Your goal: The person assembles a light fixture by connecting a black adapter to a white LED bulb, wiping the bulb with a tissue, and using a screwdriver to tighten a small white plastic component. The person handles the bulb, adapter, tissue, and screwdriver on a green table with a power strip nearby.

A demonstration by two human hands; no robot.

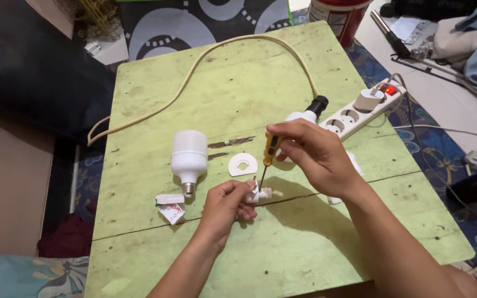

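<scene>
Green-painted boards make up the low table (pixel 282 248), scuffed and split by a dark crack that runs across it in front of the hands. Around it the floor is cluttered: a patterned rug, cloth heaped at the top right, and a red-and-white tub (pixel 338 16) cut off by the upper edge.

At the middle of the table the left hand (pixel 224 207) pinches a small white plastic part (pixel 260 194) between thumb and fingertips; most of the part is covered by the fingers, so its shape is hard to make out. The right hand (pixel 313 154) is closed around the yellow handle of a small screwdriver (pixel 267 160), held upright with its tip down on the white part.

Just left of the hands a white bulb (pixel 189 157) lies on the table with its screw base toward the person. Near that base lie a small white piece (pixel 170 198) and a scrap of red-and-white card (pixel 172 212). A flat white ring (pixel 243 164) lies between the bulb and the screwdriver, and two thin dark metal strips (pixel 230 143) lie just beyond it, too small to identify.

A cream cable (pixel 194 72) loops across the far half of the table to a black-collared lamp socket (pixel 313 108), partly hidden behind the right hand. Beside it a white power strip (pixel 362 113) hangs over the table's right edge, with a white plug adapter in it and a red switch lit. Something white lies under the right wrist, mostly hidden.
</scene>
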